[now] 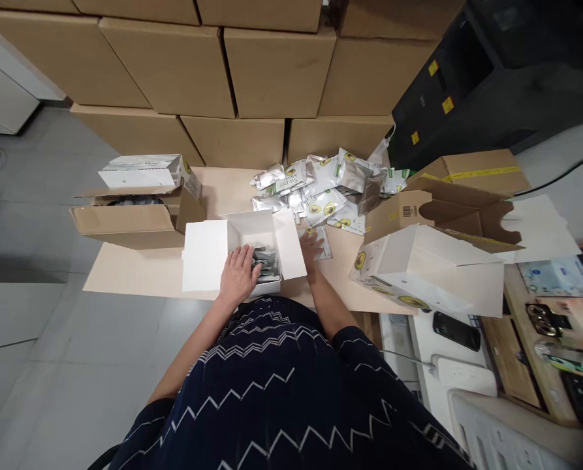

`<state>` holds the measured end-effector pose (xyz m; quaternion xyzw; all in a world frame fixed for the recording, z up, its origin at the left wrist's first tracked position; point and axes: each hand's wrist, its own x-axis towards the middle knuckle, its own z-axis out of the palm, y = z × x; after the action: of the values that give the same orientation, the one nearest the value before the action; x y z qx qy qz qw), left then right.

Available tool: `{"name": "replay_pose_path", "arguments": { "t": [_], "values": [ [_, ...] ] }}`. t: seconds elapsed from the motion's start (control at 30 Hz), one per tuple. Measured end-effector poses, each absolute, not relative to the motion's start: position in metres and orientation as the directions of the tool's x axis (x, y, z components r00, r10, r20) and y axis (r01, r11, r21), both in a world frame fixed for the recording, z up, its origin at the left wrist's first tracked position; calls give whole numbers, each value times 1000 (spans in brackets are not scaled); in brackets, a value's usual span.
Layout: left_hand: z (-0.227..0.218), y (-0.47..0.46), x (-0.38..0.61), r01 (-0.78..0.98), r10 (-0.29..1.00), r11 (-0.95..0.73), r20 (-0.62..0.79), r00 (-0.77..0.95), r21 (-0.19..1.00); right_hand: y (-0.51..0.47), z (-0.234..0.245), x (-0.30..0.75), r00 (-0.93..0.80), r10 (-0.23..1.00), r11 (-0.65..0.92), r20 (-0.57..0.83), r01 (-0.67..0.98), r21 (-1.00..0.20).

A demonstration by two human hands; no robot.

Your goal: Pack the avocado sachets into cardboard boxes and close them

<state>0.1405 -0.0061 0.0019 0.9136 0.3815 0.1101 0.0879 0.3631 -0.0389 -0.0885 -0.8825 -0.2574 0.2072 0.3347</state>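
Observation:
An open white box stands on the low beige table in front of me, its flaps spread out to both sides. My left hand reaches into it, fingers flat on the grey sachets stacked inside. My right hand lies open on a silver avocado-print sachet just right of the box. Behind them is a loose pile of the same silver sachets.
A brown carton with a white box on top stands at the table's left. An open brown carton and a white avocado-print box sit at the right. Stacked cartons wall the back. A phone lies on a side desk.

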Motion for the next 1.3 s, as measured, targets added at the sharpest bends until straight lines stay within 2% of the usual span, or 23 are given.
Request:
{"name": "replay_pose_path", "arguments": {
  "t": [0.07,0.17,0.27,0.33,0.4,0.5,0.57,0.73,0.87,0.97,1.03,1.1,1.2,1.3],
  "values": [
    [1,-6,140,677,716,-695,138,685,242,-44,-89,365,759,629,-637,-166,381,-670],
    [-1,-6,140,674,712,-699,146,687,241,-59,-83,367,694,702,-649,-157,534,-541],
    [-1,-6,140,673,713,-698,150,685,243,-75,-65,378,618,750,-657,-237,653,-377],
    [-1,-6,140,675,715,-695,144,684,248,-82,-47,397,579,755,-655,-307,679,-331],
    [0,-6,140,674,716,-693,134,685,255,-86,-28,424,568,755,-656,-329,661,-364],
    [0,-6,141,676,717,-691,126,685,256,-90,-9,467,554,788,-603,-267,608,-517],
    [0,-6,141,676,717,-692,125,686,253,-92,-8,484,536,806,-569,-250,588,-575],
    [1,-7,141,675,710,-699,123,693,236,-90,-25,478,559,774,-621,-297,580,-527],
    [3,-8,142,687,716,-693,105,690,218,-91,-2,466,544,812,-575,-212,686,-445],
    [3,-8,142,694,720,-690,91,688,207,-97,52,461,533,846,-456,18,740,-494],
    [3,-8,141,694,718,-692,92,690,201,-102,96,454,472,854,-251,220,743,-621],
    [2,-8,141,693,718,-692,95,690,202,-101,135,440,381,861,-46,337,719,-694],
    [2,-8,141,695,721,-689,101,685,207,-82,169,406,160,931,122,328,711,-692],
    [2,-8,141,691,718,-693,108,688,202,-43,161,370,-57,978,172,199,757,-630]
  ]
}}
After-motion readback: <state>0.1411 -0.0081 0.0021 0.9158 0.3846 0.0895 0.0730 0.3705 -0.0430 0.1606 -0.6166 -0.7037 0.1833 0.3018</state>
